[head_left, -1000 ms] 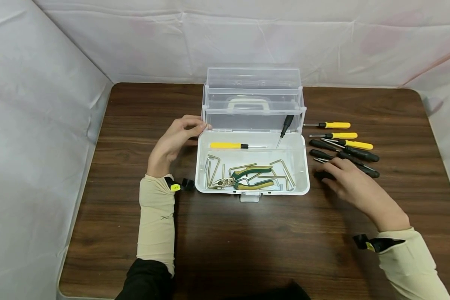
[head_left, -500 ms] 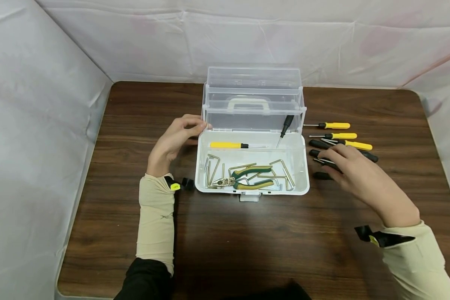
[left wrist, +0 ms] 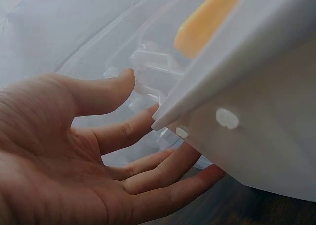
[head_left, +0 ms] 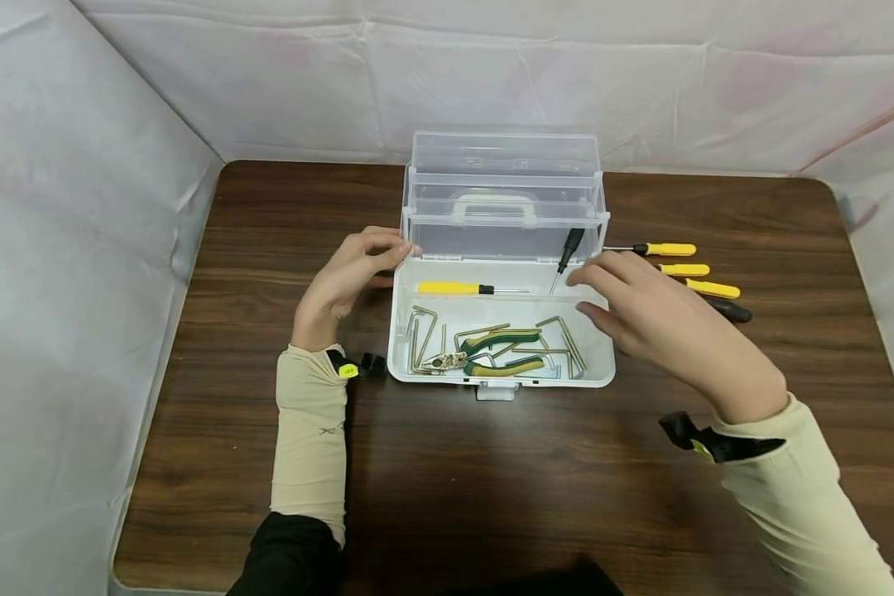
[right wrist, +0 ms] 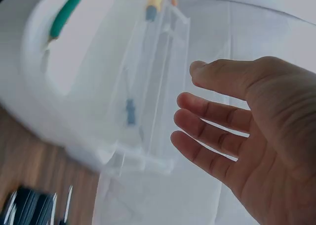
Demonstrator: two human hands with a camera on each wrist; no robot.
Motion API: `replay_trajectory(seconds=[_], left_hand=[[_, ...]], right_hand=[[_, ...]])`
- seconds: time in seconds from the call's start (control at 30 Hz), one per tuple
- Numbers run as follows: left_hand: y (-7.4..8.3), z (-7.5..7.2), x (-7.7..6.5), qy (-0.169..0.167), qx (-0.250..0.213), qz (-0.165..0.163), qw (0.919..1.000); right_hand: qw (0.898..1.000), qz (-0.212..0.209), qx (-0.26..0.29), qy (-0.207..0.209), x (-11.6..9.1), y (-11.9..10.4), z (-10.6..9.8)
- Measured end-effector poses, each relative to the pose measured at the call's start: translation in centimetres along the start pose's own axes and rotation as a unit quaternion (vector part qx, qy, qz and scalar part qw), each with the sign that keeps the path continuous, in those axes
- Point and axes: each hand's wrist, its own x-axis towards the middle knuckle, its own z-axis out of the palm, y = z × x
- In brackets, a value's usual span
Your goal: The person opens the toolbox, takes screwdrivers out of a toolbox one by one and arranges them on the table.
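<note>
A white toolbox [head_left: 501,396] with its clear lid [head_left: 502,153] raised stands at the table's middle. My left hand [head_left: 350,273] touches its back left corner; the left wrist view has fingers against the box wall and the thumb apart. Over the right rim hovers my right hand [head_left: 651,319], its fingers spread and holding nothing in the right wrist view. Inside the box, a yellow screwdriver [head_left: 454,288] lies along the back, and a black screwdriver [head_left: 569,247] leans at the back right. Pliers [head_left: 501,339] with green-yellow handles and several hex keys [head_left: 566,339] fill the front.
Right of the box, yellow-handled screwdrivers [head_left: 669,249] lie on the wooden table [head_left: 447,497]. Black-handled tools [right wrist: 32,205] lie beside them, mostly hidden by my right hand in the head view. White cloth walls [head_left: 283,83] stand behind and at both sides.
My right hand has lifted from the black-handled tools on the table and moved left and back, over the box's right rim. The left hand has stayed in place.
</note>
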Motion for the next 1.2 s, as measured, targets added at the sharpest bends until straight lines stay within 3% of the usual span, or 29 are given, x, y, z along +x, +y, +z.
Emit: replay_trajectory(seconds=[0.33, 0.73, 1.2], left_hand=[[0.1, 0.2, -0.1, 0.005, -0.001, 0.007, 1.0], [0.3, 0.7, 0.0, 0.013, -0.006, 0.0, 0.9999], [0.4, 0.9, 0.1, 0.012, -0.009, 0.0, 0.9999]], right_hand=[[0.996, 0.015, 0.058, -0.063, 5.6, -1.1, 1.1], [0.977, -0.008, 0.129, -0.169, 11.9, -2.5, 3.9], [0.958, -0.009, 0.143, -0.247, 14.2, -3.3, 4.9]])
